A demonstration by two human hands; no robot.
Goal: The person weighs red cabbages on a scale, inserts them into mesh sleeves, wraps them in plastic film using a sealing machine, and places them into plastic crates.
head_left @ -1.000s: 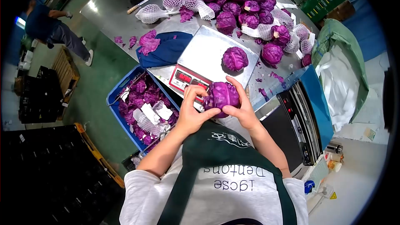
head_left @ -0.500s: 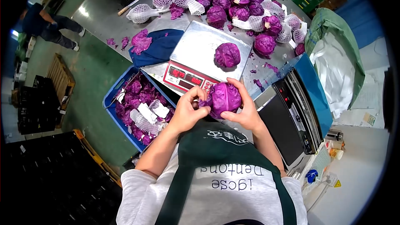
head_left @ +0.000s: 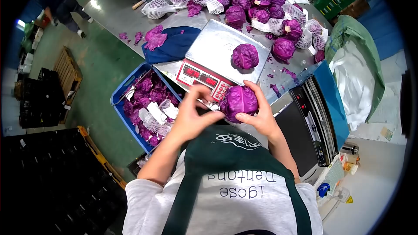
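Observation:
A red cabbage is in my right hand, whose fingers and thumb grip its right side. My left hand is just left of it, slightly blurred, fingers apart and thumb tip close to the cabbage; whether it touches I cannot tell. No leaf shows in it. Beyond the hands is a digital scale with a red lit panel, and a second red cabbage rests on its plate. Below left stands a blue crate of loose purple leaves, with white netting and scraps on top.
Many red cabbages are heaped on the metal table, with white foam nets and a knife. Blue cloth lies left of the scale. A black-and-blue machine stands at right. Another person walks at far left.
My left hand has come off the cabbage's left side, its fingers spreading from a pinch. My right hand still holds the cabbage. The view has shifted slightly, and the other person has moved.

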